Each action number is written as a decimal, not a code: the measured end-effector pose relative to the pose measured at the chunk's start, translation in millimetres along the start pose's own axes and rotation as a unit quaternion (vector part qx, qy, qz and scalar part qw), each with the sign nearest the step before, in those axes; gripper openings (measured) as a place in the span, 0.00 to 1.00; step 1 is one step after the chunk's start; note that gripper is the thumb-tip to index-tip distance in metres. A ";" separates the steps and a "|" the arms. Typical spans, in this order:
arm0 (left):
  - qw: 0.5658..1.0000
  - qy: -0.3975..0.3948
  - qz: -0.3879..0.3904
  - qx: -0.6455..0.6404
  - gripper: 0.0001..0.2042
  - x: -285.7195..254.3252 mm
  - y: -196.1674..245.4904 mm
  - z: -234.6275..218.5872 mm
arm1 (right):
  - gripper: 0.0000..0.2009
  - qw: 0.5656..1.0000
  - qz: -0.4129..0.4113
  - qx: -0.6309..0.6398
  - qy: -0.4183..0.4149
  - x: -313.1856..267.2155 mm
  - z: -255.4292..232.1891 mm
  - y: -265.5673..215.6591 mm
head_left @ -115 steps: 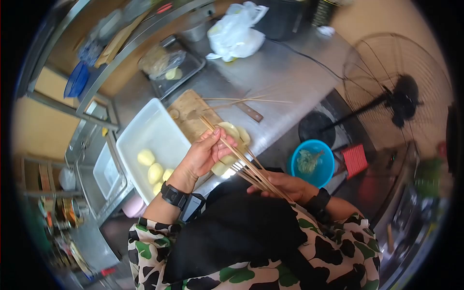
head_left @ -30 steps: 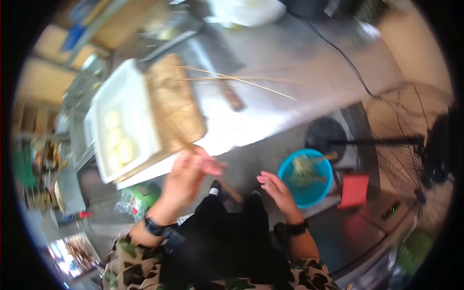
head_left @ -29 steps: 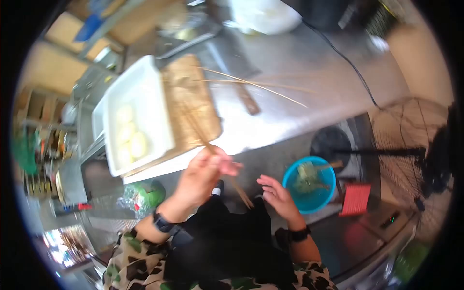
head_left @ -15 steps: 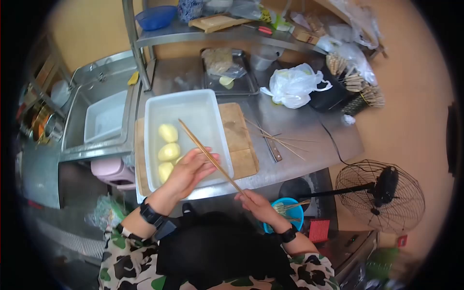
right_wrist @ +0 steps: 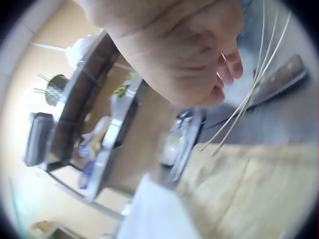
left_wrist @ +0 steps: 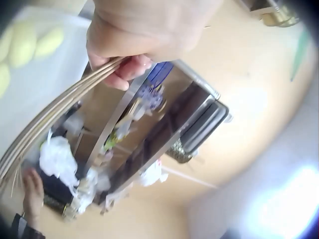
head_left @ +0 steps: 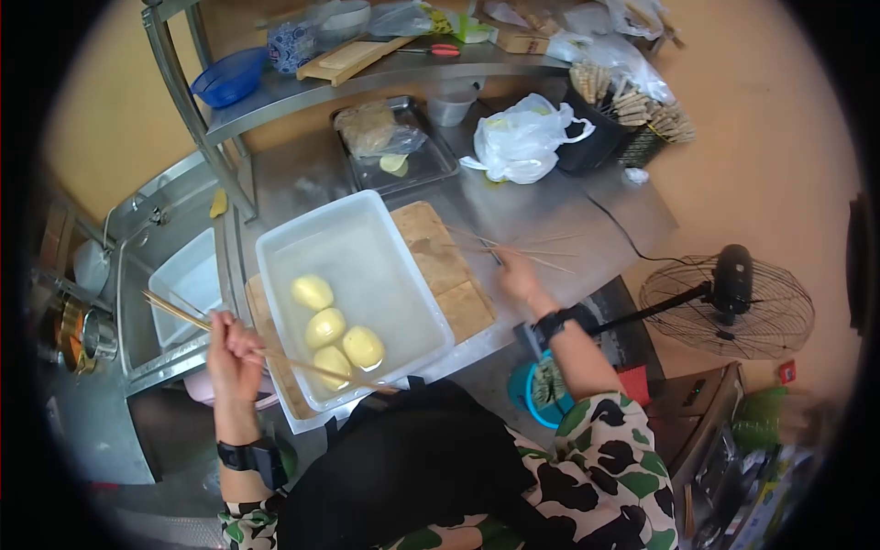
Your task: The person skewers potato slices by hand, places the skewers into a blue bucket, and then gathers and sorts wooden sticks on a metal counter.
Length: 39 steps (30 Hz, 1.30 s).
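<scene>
My left hand (head_left: 234, 353) grips a bundle of thin bamboo skewers (head_left: 312, 367) at the left of the white tub. In the left wrist view the bundle (left_wrist: 65, 102) fans out from under curled fingers. My right hand (head_left: 521, 278) reaches over the steel table, fingers loosely bent, at several loose bamboo skewers (head_left: 541, 252). Those loose skewers (right_wrist: 252, 89) run close beside its fingertips in the right wrist view, across a wooden-handled knife (right_wrist: 284, 77). Peeled potatoes (head_left: 325, 327), several of them, lie in the white tub (head_left: 417, 293).
Under the tub's right side is a wooden board (head_left: 449, 275). Farther back stand a dark tray (head_left: 422, 174) with a bagged item and a white plastic bag (head_left: 524, 137). A blue basin (head_left: 524, 390) and a fan (head_left: 733, 302) are at the right, a sink (head_left: 170, 266) at the left.
My left hand has carried the skewer bundle left past the tub. The right hand has let go of the bundle's lower end and moved forward to the loose skewers.
</scene>
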<state>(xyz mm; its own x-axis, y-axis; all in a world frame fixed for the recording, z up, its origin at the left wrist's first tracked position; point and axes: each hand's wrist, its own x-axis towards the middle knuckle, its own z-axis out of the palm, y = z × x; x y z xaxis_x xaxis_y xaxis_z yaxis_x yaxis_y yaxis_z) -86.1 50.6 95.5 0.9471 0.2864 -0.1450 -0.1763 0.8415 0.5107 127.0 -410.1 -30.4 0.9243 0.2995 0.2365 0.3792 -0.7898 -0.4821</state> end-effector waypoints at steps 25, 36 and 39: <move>0.981 0.057 0.185 0.005 0.06 -17.3 0.3 20.4 | 0.05 0.995 0.017 -0.097 -0.031 22.9 -149.8 -38.1; 0.992 -0.029 0.092 0.085 0.05 37.3 -66.4 138.4 | 0.16 0.862 -0.097 0.390 -0.308 42.7 -55.7 -315.9; 0.985 0.000 0.113 0.129 0.06 37.4 -64.2 134.2 | 0.15 0.870 -0.091 0.352 -0.332 34.0 -51.8 -328.9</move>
<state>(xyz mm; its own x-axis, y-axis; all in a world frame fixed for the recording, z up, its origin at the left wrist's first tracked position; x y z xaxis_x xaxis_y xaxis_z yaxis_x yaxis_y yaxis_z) -3.4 -54.2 171.0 0.8910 0.4540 -0.0029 -0.3094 0.6117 0.7281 31.6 -168.0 179.9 0.5774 0.8139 -0.0642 0.2387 -0.2435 -0.9401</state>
